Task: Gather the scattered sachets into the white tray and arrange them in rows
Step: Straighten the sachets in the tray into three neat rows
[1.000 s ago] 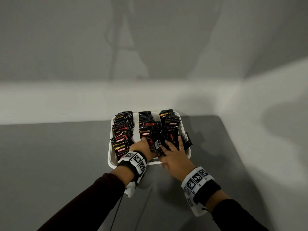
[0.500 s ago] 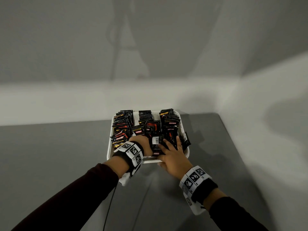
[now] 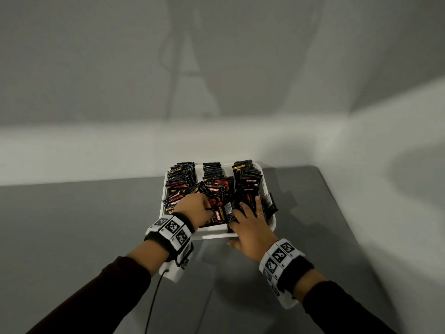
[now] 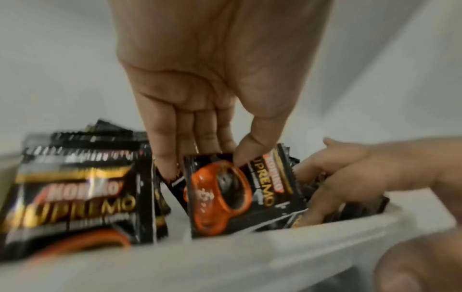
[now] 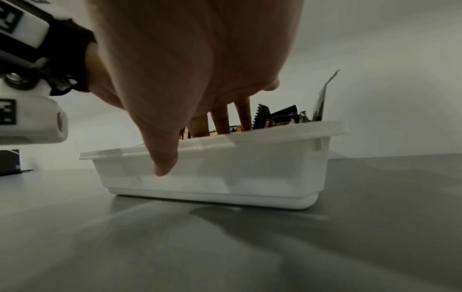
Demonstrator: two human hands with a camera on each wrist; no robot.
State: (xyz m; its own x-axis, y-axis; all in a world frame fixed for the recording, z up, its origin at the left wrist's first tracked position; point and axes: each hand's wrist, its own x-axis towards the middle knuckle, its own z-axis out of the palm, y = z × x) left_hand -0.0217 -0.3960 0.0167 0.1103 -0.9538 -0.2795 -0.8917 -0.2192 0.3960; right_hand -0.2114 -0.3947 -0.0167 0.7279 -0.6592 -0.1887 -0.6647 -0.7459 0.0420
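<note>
The shallow white plastic tray (image 3: 271,226) is crammed with three rows of upright black foil sachets (image 3: 248,182), so little room shows between them. A narrow bare strip of tray floor shows just inside the near wall, between the left row and the middle one. The left hand (image 3: 193,209) and right hand (image 3: 250,225) block the near edge. All around the tray, the smooth grey tabletop (image 3: 72,237) lies open; pale walls stand close behind and to the right.
</note>
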